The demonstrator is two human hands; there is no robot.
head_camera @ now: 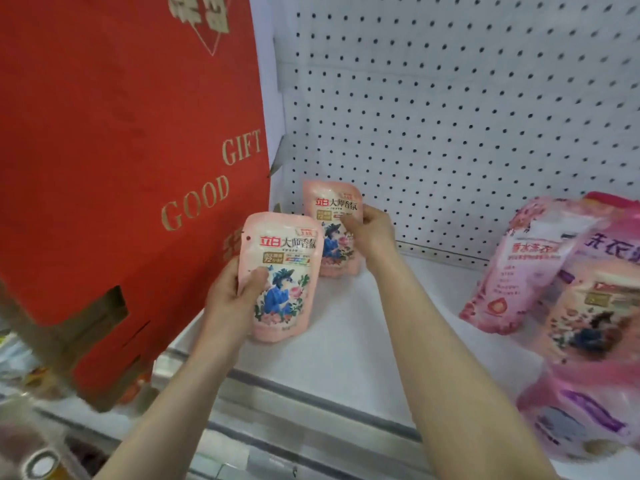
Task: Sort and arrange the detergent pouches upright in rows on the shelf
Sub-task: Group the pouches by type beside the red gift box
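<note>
A flat white shelf (363,344) sits in front of a white back wall full of small round holes (450,116). A big red cardboard box (114,161) stands on the left, and its gold letters say "GOOD GIFT".

The left hand (230,299) reaches up from below. Its fingers are wrapped round the left edge of a small pink soft pouch with a blue figure and roses (282,278), and the thumb presses on the front. This pouch stands upright, with its bottom at the shelf, near the front. It has red and dark Chinese writing across the top and a small "72" in a gold patch.

The right hand (372,232) is further back. Its fingers are closed on the right edge of a second pink pouch with the same picture (330,230), which stands upright close to the holed wall, just behind the first one.

Far to the right of the fingers, a heap of bigger pink and purple pouches (568,299) lies leaning and blurry.
</note>
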